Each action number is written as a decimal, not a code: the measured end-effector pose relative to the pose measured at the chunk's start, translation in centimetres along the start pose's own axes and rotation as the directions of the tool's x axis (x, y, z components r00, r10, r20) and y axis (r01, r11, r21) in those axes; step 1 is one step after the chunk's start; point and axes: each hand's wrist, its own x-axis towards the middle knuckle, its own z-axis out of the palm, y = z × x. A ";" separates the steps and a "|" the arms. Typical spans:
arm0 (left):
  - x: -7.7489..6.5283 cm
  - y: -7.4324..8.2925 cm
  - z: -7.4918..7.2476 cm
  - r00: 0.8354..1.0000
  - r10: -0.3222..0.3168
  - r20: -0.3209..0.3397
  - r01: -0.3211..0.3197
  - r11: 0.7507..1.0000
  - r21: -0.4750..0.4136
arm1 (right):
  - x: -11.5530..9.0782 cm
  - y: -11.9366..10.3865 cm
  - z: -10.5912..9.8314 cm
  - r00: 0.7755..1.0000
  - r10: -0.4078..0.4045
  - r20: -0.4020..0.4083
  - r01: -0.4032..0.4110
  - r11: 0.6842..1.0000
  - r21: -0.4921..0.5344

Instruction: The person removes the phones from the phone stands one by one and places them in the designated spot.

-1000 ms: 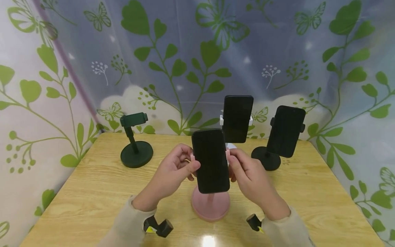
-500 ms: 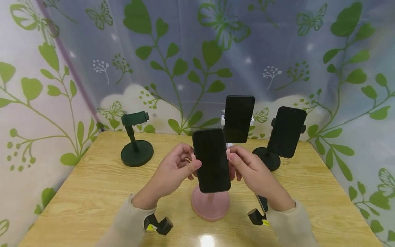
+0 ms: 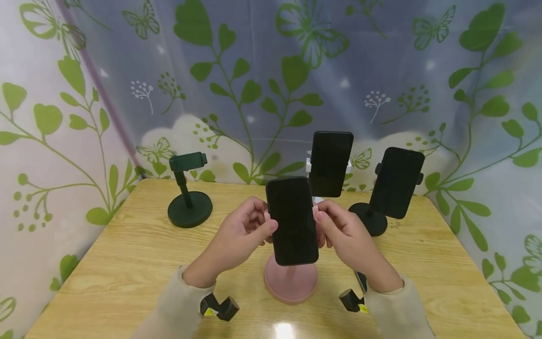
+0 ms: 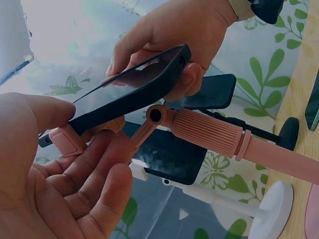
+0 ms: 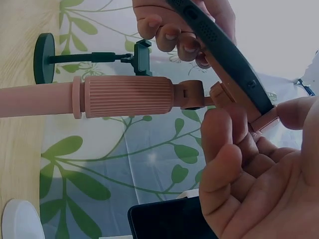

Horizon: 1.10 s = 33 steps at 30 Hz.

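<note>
A black smartphone sits tilted back in the clamp of a pink phone stand, between both hands. My left hand holds the clamp's left side, its thumb over the phone's edge and its fingers curled behind. On the opposite side my right hand pinches the pink clamp arm between thumb and fingers. The left wrist view shows the clamp's left arm hooked on the phone's edge. Below it run the hinge and ribbed pink neck. From the head, the phone hides most of the clamp.
A green phone stand without a phone stands at the back left. Behind the pink one, a white stand bears a black phone. A black stand at right bears another phone. A flat dark object lies partly under my right wrist.
The view has shifted slightly. Both hands keep their places at the clamp and the phone stays in it. The flat dark object by my right wrist has come into sight.
</note>
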 end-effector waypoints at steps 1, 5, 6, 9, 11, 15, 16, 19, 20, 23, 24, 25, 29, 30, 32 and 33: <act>0.0 0.0 0.0 1.000 0.002 -0.003 -0.002 1.000 0.002 | 0.0 0.0 0.0 1.000 0.005 0.000 -0.005 1.000 -0.003; -0.1 0.0 -0.1 1.000 -0.001 -0.013 0.001 1.000 0.003 | 0.1 0.0 0.1 1.000 0.006 0.002 -0.006 1.000 -0.017; -0.2 0.0 -0.1 1.000 -0.004 -0.013 0.004 1.000 0.002 | 0.1 0.0 0.1 1.000 0.004 0.001 -0.004 1.000 -0.020; -0.2 0.1 -0.2 1.000 -0.005 -0.010 0.005 1.000 0.001 | 0.1 0.0 0.2 1.000 -0.006 0.000 0.006 1.000 -0.025; -0.2 0.1 -0.2 1.000 -0.007 -0.006 0.007 1.000 -0.001 | 0.1 0.0 0.2 1.000 -0.011 0.001 0.011 0.999 -0.030; -0.1 0.1 -0.2 1.000 -0.010 -0.003 0.010 1.000 -0.002 | 0.1 -0.1 0.2 1.000 -0.024 0.011 0.024 0.999 -0.043; -0.1 0.1 -0.2 1.000 -0.010 -0.003 0.010 1.000 -0.001 | 0.1 -0.2 0.3 1.000 -0.023 0.012 0.024 0.999 -0.047; -0.1 0.1 -0.3 1.000 -0.010 0.003 0.010 1.000 0.000 | 0.2 -0.3 0.3 1.000 -0.020 0.017 0.021 0.998 -0.055; -0.1 0.1 -0.3 1.000 -0.009 0.006 0.009 1.000 -0.001 | 0.2 -0.3 0.3 1.000 -0.017 0.016 0.018 0.998 -0.059; 0.0 0.2 -0.3 1.000 -0.010 0.013 0.010 1.000 -0.009 | 0.1 -0.3 0.3 1.000 -0.006 0.016 0.007 0.998 -0.069; 0.0 0.2 -0.3 1.000 -0.010 0.014 0.010 1.000 -0.011 | 0.1 -0.3 0.3 1.000 -0.003 0.014 0.004 0.997 -0.072; 0.0 0.2 -0.2 1.000 -0.010 0.016 0.010 1.000 -0.012 | 0.1 -0.3 0.3 1.000 0.001 0.013 0.000 0.997 -0.075; 0.1 0.1 -0.2 1.000 -0.004 0.020 0.005 1.000 -0.012 | 0.0 -0.2 0.4 1.000 0.014 0.010 -0.013 0.996 -0.089; 0.1 0.1 -0.2 1.000 -0.003 0.020 0.003 1.000 -0.010 | -0.1 -0.2 0.4 1.000 0.015 0.009 -0.014 0.996 -0.092; 0.1 0.1 -0.2 1.000 -0.001 0.020 0.002 1.000 -0.010 | -0.1 -0.3 0.4 1.000 0.016 0.007 -0.015 0.995 -0.098; 0.1 0.0 -0.2 1.000 -0.002 0.019 0.002 1.000 -0.011 | -0.1 -0.3 0.4 1.000 0.013 0.006 -0.012 0.995 -0.100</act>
